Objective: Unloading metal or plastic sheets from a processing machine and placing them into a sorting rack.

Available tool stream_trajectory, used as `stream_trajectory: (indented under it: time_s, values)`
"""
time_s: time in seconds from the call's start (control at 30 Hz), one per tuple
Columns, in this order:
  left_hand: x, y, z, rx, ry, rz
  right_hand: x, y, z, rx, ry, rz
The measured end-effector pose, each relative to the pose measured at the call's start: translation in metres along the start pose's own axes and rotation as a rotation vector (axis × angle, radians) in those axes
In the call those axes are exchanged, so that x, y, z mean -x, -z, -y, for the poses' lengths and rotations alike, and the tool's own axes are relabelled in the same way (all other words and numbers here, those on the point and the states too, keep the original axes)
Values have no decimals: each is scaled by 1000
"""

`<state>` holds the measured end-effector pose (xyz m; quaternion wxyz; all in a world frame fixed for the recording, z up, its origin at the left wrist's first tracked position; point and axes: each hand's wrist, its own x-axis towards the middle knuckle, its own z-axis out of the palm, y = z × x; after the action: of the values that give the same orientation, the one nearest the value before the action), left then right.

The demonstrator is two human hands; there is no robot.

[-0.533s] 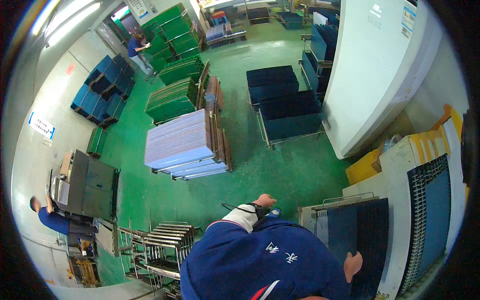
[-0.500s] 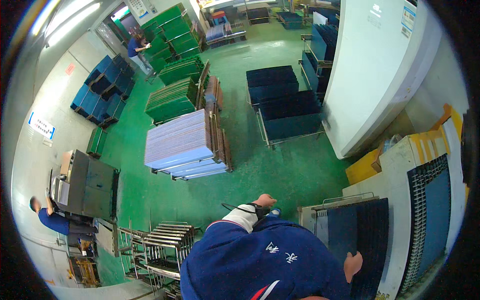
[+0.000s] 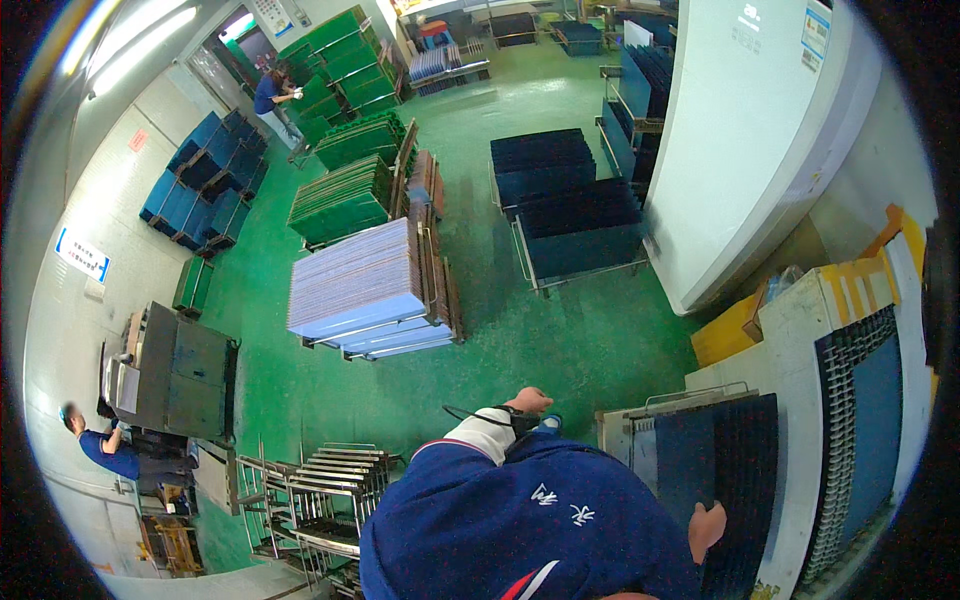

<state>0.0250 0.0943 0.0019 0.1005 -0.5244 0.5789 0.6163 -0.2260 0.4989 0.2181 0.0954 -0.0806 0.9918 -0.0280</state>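
Note:
My left hand (image 3: 531, 401) is held low in front of my body, its fingers curled in and nothing seen in them. A white sleeve and a black band with a loose cord are at its wrist. My right hand (image 3: 706, 531) hangs at my right side, fingers loosely curled, with no held thing visible. It appears over a row of dark panels (image 3: 745, 470) standing upright in a metal rack; whether it touches them I cannot tell. A blue panel face (image 3: 686, 465) is at the near side of that row.
Metal racks (image 3: 335, 480) stand at my lower left. Ahead are a rack of pale lilac panels (image 3: 360, 285), green panels (image 3: 345, 200) and dark panels (image 3: 580, 245). A tall white cabinet (image 3: 750, 150) rises at right. One person (image 3: 110, 450) is beside a grey machine (image 3: 180, 370); another (image 3: 275, 100) is farther back.
The person by the grey machine at left has lowered a raised arm and shifted posture. My own hands stay in nearly the same places.

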Motion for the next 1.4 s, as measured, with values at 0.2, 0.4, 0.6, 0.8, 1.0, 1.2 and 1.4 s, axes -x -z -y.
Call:
stream_trajectory:
  time_s: [0.2,0.4,0.6,0.8,1.0,1.2,1.4]
  values:
    - [0,-1,0,-35,8,-4,1,2,2,12,24,-16]
    - [1,-3,0,31,7,-24,-7,-10,-10,-8,35,21]
    - [-3,-2,4,3,-5,-11,-6,-11,-10,-5,37,8]
    - [1,-1,4,-31,-30,-17,-2,-7,-6,8,20,15]
    - [0,-2,8,-18,-16,-12,-1,-9,-9,7,31,27]
    - [-3,-3,15,14,-26,-14,2,-4,-4,11,30,26]
    - [6,-1,11,9,-31,-9,6,-3,-3,-1,53,-2]
